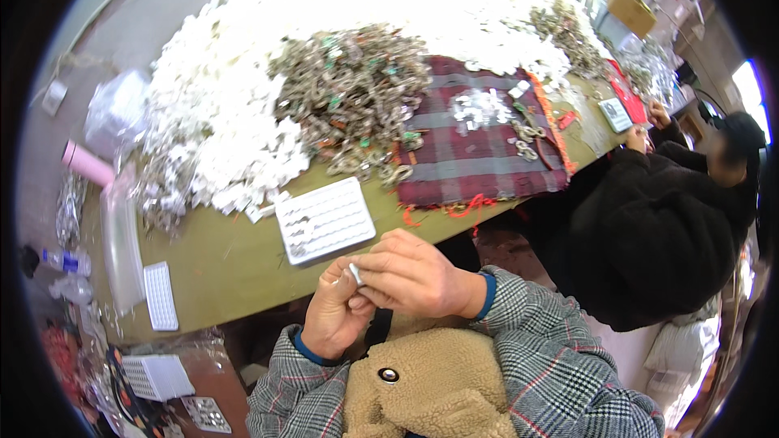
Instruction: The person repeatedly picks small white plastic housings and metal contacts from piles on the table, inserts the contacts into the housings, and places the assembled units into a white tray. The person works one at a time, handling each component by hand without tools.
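Note:
My left hand and my right hand meet in front of my chest, near the table's front edge. Between their fingertips is a small silvery-grey piece, pinched from both sides; its kind is too small to make out. Just beyond the hands lies a white ridged tray with several small metallic pieces at its left side. Behind it rises a big heap of small tangled metallic pieces, brownish grey with bits of green and orange.
White small pieces spread widely behind the heap. A dark red plaid cloth carries clear bits and metal links. At left are a narrow white tray, a plastic bag and a pink cylinder. A co-worker sits at right.

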A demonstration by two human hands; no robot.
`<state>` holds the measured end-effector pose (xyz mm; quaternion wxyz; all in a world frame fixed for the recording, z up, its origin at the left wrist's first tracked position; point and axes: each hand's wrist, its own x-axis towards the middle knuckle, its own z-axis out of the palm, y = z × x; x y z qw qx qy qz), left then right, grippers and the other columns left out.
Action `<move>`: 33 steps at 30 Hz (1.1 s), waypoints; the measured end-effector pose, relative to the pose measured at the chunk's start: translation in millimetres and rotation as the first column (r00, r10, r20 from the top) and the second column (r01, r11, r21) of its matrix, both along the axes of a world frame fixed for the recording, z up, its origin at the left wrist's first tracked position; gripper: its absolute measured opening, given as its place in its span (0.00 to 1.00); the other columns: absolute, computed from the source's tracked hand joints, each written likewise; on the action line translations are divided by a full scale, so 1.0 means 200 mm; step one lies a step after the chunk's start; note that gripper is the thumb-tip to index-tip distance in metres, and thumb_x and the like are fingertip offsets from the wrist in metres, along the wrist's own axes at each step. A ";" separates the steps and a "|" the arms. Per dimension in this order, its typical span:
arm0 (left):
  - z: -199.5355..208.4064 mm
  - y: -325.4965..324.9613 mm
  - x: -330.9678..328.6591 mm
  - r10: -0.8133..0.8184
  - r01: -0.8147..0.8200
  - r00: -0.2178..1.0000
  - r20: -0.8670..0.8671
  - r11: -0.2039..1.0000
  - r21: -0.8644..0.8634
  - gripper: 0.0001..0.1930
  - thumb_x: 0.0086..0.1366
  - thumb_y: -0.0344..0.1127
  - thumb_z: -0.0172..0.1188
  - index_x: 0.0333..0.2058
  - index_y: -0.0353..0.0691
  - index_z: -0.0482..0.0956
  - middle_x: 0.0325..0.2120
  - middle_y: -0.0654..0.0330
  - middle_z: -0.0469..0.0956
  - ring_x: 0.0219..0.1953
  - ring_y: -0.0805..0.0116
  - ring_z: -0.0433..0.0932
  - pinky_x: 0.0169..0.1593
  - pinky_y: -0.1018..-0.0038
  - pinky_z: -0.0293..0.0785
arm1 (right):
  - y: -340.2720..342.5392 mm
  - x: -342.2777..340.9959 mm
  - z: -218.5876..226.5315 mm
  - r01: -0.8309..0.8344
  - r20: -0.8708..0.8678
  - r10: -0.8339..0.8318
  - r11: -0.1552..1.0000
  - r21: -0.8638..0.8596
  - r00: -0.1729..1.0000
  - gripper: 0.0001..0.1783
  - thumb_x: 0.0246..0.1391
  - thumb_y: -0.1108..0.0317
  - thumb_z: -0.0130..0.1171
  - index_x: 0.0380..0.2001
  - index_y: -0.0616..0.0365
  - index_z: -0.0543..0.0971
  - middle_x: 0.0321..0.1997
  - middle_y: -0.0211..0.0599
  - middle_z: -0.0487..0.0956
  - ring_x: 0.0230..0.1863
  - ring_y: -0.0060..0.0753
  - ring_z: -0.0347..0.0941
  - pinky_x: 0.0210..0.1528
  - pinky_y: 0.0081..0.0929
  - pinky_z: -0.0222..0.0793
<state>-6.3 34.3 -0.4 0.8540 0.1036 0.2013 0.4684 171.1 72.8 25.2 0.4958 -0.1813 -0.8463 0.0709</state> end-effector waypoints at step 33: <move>0.03 -0.04 -0.02 0.040 -0.039 0.999 0.002 0.987 0.157 0.12 0.68 0.30 0.59 0.48 0.35 0.72 0.37 0.50 0.80 0.35 0.64 0.83 0.38 0.71 0.84 | -0.09 0.03 0.10 -0.144 -0.230 -0.032 0.694 -0.706 0.973 0.05 0.52 0.82 0.60 0.34 0.66 0.78 0.40 0.40 0.79 0.37 0.29 0.77 0.39 0.24 0.75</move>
